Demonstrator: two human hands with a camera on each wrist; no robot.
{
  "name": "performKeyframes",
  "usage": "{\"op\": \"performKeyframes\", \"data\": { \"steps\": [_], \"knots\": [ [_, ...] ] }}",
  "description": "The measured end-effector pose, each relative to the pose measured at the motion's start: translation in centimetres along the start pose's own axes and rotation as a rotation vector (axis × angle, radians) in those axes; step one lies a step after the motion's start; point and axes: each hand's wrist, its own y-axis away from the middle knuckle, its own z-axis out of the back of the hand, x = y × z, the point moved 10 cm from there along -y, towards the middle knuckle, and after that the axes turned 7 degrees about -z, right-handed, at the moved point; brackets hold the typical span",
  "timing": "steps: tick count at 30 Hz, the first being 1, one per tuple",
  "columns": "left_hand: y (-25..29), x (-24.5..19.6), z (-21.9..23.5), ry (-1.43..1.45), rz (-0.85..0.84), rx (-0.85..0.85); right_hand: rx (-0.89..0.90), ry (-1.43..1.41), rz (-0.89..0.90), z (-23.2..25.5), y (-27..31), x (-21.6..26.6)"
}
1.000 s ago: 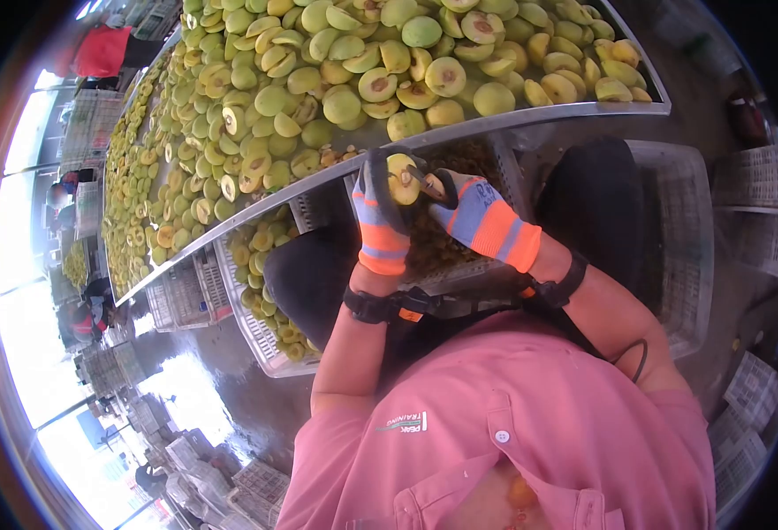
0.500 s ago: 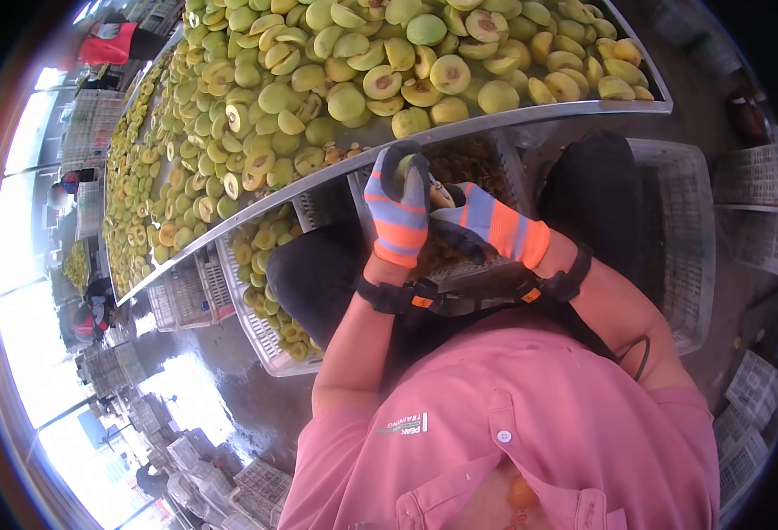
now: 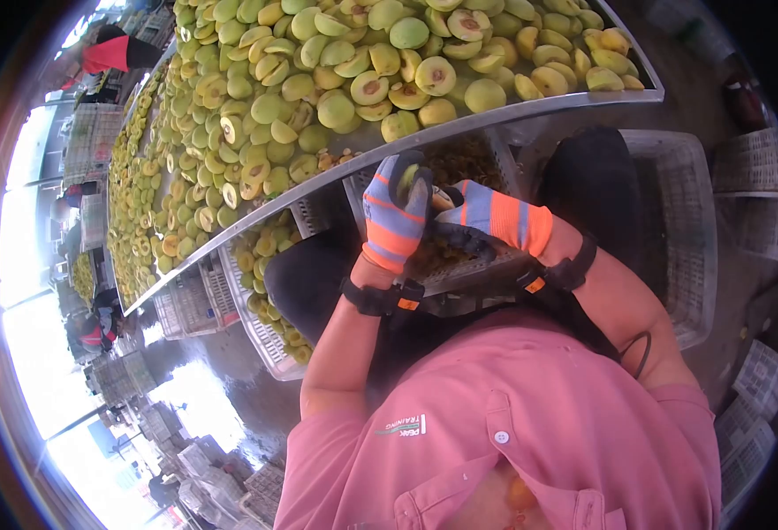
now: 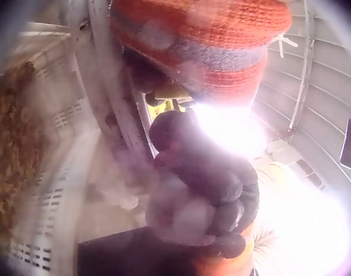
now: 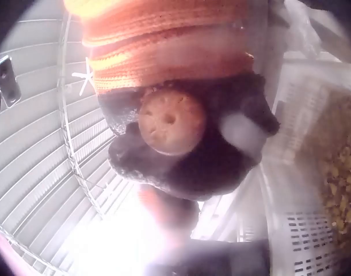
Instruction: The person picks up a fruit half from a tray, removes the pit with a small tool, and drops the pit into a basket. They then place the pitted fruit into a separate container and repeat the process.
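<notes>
Gloved in orange and grey-blue stripes, my left hand (image 3: 395,210) holds a green stone fruit (image 3: 409,177) under the table's front edge in the head view. Its dark-coated fingers curl round the fruit and hide most of it. My right hand (image 3: 497,217), gloved alike, meets it from the right and grips a wooden-handled tool (image 3: 444,200) that points at the fruit. The tool's working end is hidden by the left fingers. In the right wrist view, the round butt of the handle (image 5: 172,122) sticks out of the dark glove.
A metal-rimmed table (image 3: 530,108) heaped with halved green fruit spans the front. Below the hands stands a crate (image 3: 505,163) of brown scraps; another crate (image 3: 269,358) at the left holds fruit halves. An empty-looking crate (image 3: 702,238) is beside the right knee. Other people are far left.
A second ago the fruit's cut face showed towards the head camera; now the left fingers have closed over it. The right hand has turned, bringing its dark lower fingers into sight.
</notes>
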Motion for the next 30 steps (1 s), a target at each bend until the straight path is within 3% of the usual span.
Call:
{"op": "performKeyframes", "data": {
  "steps": [1,5,8,13,17,19,20,23,26,29,30],
  "knots": [
    [0.2,0.7,-0.3,0.060,0.063,0.003,0.017,0.000,-0.036,0.0,-0.6,-0.7],
    [0.1,-1.6,0.0,-0.133,-0.154,-0.002,0.319,-0.266,-0.074,-1.8,0.8,0.3],
    [0.0,-3.3,-0.1,-0.118,-0.229,0.049,0.276,-0.313,-0.164,-1.7,1.9,0.9],
    [0.0,-3.2,-0.4,-0.136,-0.226,0.104,0.089,-0.087,-0.165,-0.8,1.3,0.4],
    [0.7,1.0,-1.3,0.172,0.062,0.097,-0.040,-0.037,-0.252,0.0,1.7,0.3],
    [0.8,3.3,-1.9,0.438,0.243,0.017,0.100,-0.259,-0.322,-0.7,1.5,-0.5],
    [0.4,2.5,-1.8,0.344,0.091,0.042,0.173,-0.372,-0.358,-1.2,1.4,-1.0],
    [-0.1,2.1,-2.1,0.269,0.027,0.090,0.638,-0.944,-0.432,-4.2,2.5,-1.1],
    [-0.3,-0.2,-1.5,0.305,0.121,-0.005,0.204,-0.337,-0.262,-1.2,2.9,1.1],
    [-0.3,-3.3,-1.4,-0.088,-0.114,0.135,0.248,-0.361,-0.261,-1.5,3.2,0.0],
    [0.0,-4.3,-1.0,-0.111,-0.161,0.123,0.277,-0.290,-0.149,-1.8,3.4,0.9]
  ]
}}
